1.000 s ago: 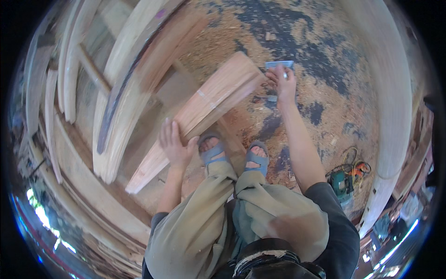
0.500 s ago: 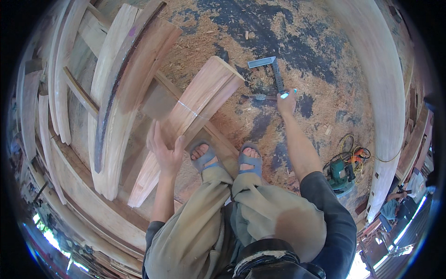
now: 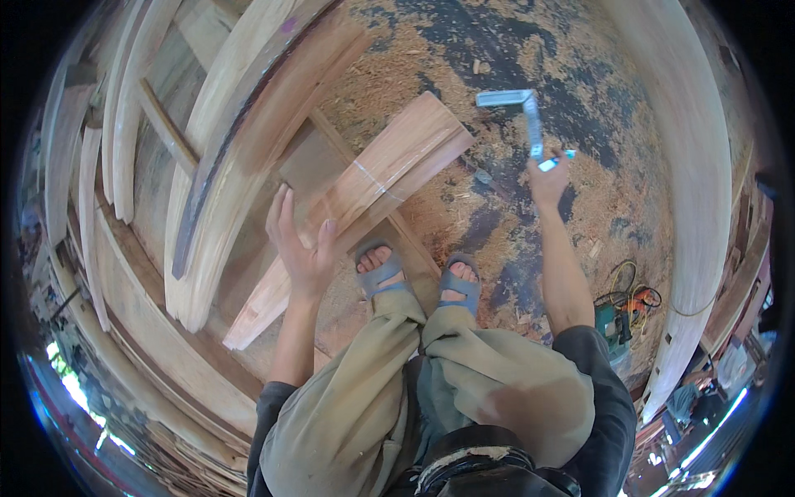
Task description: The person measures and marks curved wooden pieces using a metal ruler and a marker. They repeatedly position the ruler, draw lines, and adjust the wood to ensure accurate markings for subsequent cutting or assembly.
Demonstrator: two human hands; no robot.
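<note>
My right hand (image 3: 550,180) grips an L-shaped metal try square (image 3: 532,124), raised over the sawdust-covered ground, with its short arm pointing left. Something small, white and light blue also shows at those fingers; its kind is unclear. My left hand (image 3: 305,253), empty with fingers spread, hovers over or beside a wooden beam (image 3: 397,153); whether it touches cannot be told. The beam lies aslant in front of my feet, with a pale line (image 3: 377,180) across its top and side. Part of its near length is hidden behind my left hand.
Several long curved planks (image 3: 240,166) lie at the left. A large curved timber (image 3: 696,166) runs along the right. Near it sits a green power tool (image 3: 611,327) with a yellow cord (image 3: 633,277). A blurred flat tool (image 3: 489,180) lies beyond the beam.
The whole view has shifted, so the wood and my feet appear farther right. My right hand has moved right with the try square. My left hand stays open near the beam.
</note>
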